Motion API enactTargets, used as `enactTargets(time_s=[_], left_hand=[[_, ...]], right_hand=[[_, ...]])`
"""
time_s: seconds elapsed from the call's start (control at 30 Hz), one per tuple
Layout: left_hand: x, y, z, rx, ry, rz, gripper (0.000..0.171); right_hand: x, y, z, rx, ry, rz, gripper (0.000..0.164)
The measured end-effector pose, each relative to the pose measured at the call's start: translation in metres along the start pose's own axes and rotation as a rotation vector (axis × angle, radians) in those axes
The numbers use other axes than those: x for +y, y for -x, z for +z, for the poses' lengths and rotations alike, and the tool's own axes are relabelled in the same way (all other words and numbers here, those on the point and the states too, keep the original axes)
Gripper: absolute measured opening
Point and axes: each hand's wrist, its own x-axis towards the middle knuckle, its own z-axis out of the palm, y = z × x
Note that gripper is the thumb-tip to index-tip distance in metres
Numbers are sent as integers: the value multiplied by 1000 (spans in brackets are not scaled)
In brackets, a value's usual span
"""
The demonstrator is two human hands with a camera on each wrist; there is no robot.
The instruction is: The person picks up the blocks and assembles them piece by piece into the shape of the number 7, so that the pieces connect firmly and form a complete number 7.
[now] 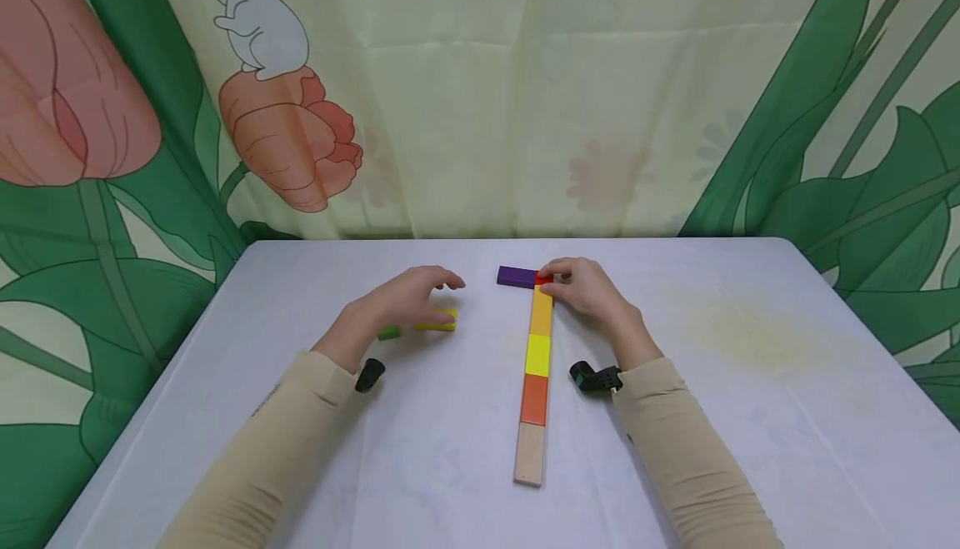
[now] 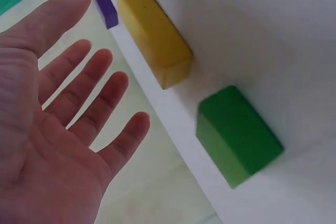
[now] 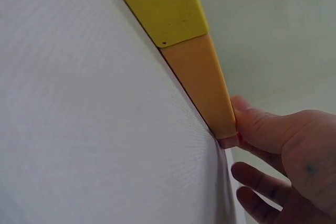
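At the far end of a straight line of wooden blocks, my right hand [image 1: 588, 286] pinches a small red block [image 1: 543, 278] between thumb and fingers. A purple block [image 1: 516, 276] lies crosswise to its left, its end meeting the red one. Down the line toward me come an orange-yellow block [image 1: 541, 310], a bright yellow block [image 1: 537, 356], an orange-red block [image 1: 534, 400] and a plain wood block [image 1: 529, 454]. My left hand [image 1: 401, 299] hovers with fingers spread and nothing held, near a yellow block [image 2: 152, 32] and a green block [image 2: 239, 135].
A white cloth covers the table [image 1: 450, 466]. Behind its far edge hangs a printed curtain [image 1: 480, 116] with plants and a white animal. A small black wrist camera [image 1: 592, 377] sits below the right wrist, another camera [image 1: 370, 375] by the left.
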Motion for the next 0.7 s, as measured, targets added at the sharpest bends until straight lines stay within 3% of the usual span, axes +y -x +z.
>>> enactTargets(time_s=[0.3,0.7], left_hand=[[-11,6,6,-24,-38,-7,43],[-14,3,11,-38,-65,2,25]], right_hand=[[0,1,0,7,-5,5,27],[-1,1,-1,8,-3,-9,27]])
